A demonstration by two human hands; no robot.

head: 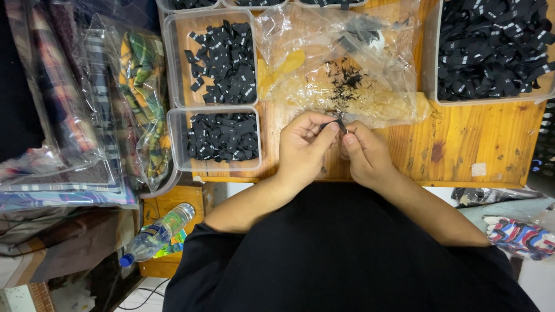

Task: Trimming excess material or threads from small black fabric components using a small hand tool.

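Down over a wooden surface (462, 144), orange-brown, knotty grain showing along the near edge. Stacked at far left, bagged plaid fabrics (87, 104) in clear plastic, leaning against the surface's left end. Top right, a big clear tub (491, 49) heaped with black woven labels. Centre, a crumpled clear plastic bag (341, 63), a few black labels inside and a scatter of black thread bits on it. Left of the bag, a clear rectangular container (217, 60) partly filled with black labels, and just in front of it a smaller container (215, 137), packed fuller. Below the surface on the left, a plastic water bottle (157, 231) with a blue cap, lying tilted. Far right, low, a striped red, white and blue cloth (523, 237).

Now the close work, right at the near edge of the bag: left hand (303, 147) curled, thumb and fingertips pinched on one end of a small black label (335, 123). Right hand (364, 153) closed likewise, thumb and forefinger nipping the other end. Label held between both hands, just above the surface, touching the bag's edge or not, cannot tell.
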